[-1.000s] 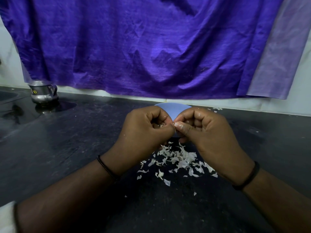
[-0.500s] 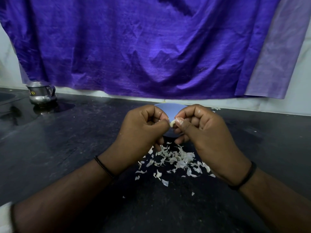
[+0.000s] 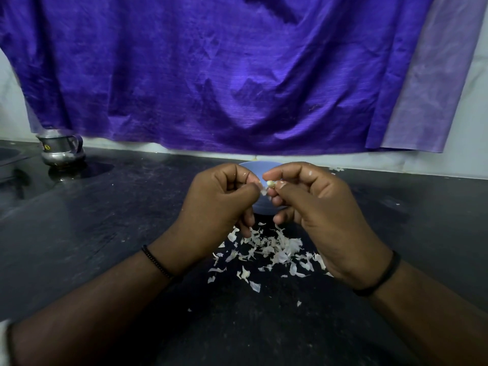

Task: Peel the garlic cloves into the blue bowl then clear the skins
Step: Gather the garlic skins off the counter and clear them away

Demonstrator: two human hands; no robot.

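Observation:
My right hand [image 3: 317, 207] pinches a small pale garlic clove [image 3: 270, 183] between thumb and forefinger. Just left of it, my left hand [image 3: 219, 204] pinches a thin flake of garlic skin [image 3: 264, 192] at its fingertips. Both hands hover over the near side of the blue bowl [image 3: 260, 169], which they mostly hide; its contents cannot be seen. A heap of white garlic skins [image 3: 269, 249] lies on the black counter [image 3: 105, 233] under and in front of my hands.
A steel jug [image 3: 61, 147] stands at the back left of the counter. Purple cloth [image 3: 224, 75] hangs over the wall behind the bowl. A few skin flakes [image 3: 336, 169] lie at the back right by the wall.
My hands have drawn slightly apart. The clove now shows in my right fingertips, and a piece of skin has come away in my left.

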